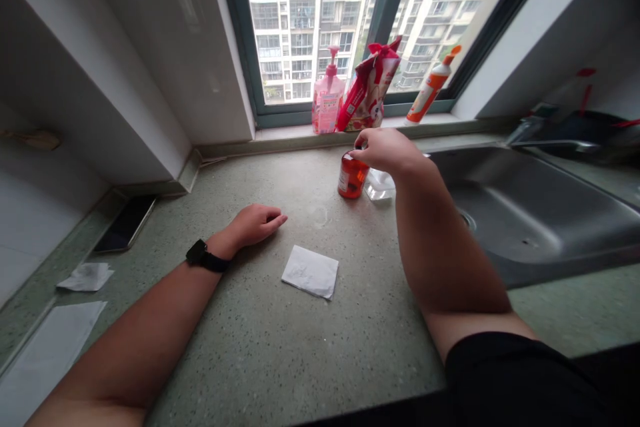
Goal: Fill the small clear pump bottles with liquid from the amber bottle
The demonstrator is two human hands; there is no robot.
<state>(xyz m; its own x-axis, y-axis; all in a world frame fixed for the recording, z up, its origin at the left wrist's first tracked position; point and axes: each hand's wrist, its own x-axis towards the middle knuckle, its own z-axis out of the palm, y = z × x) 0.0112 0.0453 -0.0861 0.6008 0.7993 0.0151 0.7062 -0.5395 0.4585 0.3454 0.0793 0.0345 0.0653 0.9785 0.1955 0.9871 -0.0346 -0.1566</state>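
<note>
My right hand (384,148) reaches forward and closes over the top of a small orange-red bottle (351,178) standing upright on the speckled green countertop (300,340). A clear plastic item (379,185) lies just right of the bottle, partly behind my wrist. My left hand (256,223), with a black watch on the wrist, rests on the counter with its fingers loosely curled and nothing in it. A folded white tissue (311,271) lies between my two arms.
On the window sill stand a pink pump bottle (327,95), a red bag (369,87) and an orange-and-white bottle (431,87). A steel sink (530,213) fills the right. A phone (125,223) and paper scraps (86,276) lie at the left.
</note>
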